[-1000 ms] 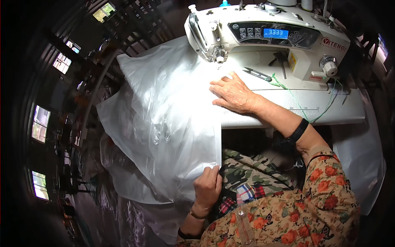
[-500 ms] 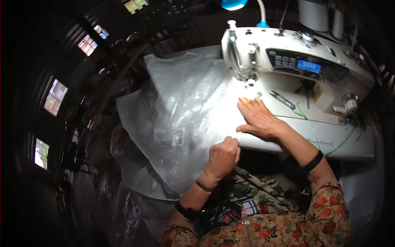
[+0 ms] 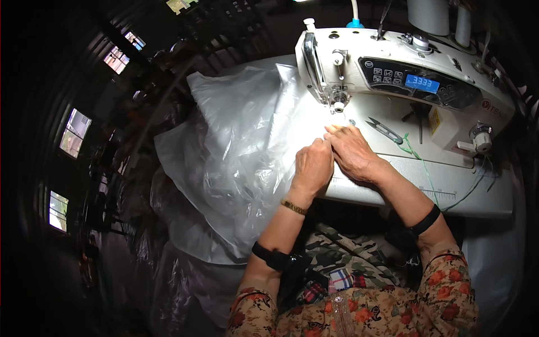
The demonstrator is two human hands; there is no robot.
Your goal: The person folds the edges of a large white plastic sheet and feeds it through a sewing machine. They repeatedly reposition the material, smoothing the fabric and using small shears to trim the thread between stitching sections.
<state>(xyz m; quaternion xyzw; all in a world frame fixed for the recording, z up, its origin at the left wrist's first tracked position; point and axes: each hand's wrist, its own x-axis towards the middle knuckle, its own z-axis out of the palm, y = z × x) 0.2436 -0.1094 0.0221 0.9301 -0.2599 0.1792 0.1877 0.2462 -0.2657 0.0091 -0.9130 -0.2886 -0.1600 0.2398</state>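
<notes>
A translucent, shiny white plastic sheet (image 3: 238, 140) lies in folds over the left of the table and runs up to the needle area of a white sewing machine (image 3: 387, 67). My left hand (image 3: 313, 167) is closed on the sheet's near edge, knuckles up. Right beside it, touching, my right hand (image 3: 355, 154) has its fingers bent and pressed together on the sheet's edge, just in front of the presser foot (image 3: 337, 108). Its thumb is hidden. Strong light washes out the sheet around the needle.
Thread snips (image 3: 385, 131) lie on the machine bed right of my right hand, with green thread (image 3: 422, 163) trailing over the table edge. A lit display (image 3: 422, 83) shows on the machine's arm. Thread cones (image 3: 428, 21) stand behind. More plastic sheeting (image 3: 185, 292) hangs down at the left.
My left hand has moved up and right along the edge to meet my right hand. The right fingers, stretched out before, are now bent. The sheet has shifted, with a raised fold by the machine.
</notes>
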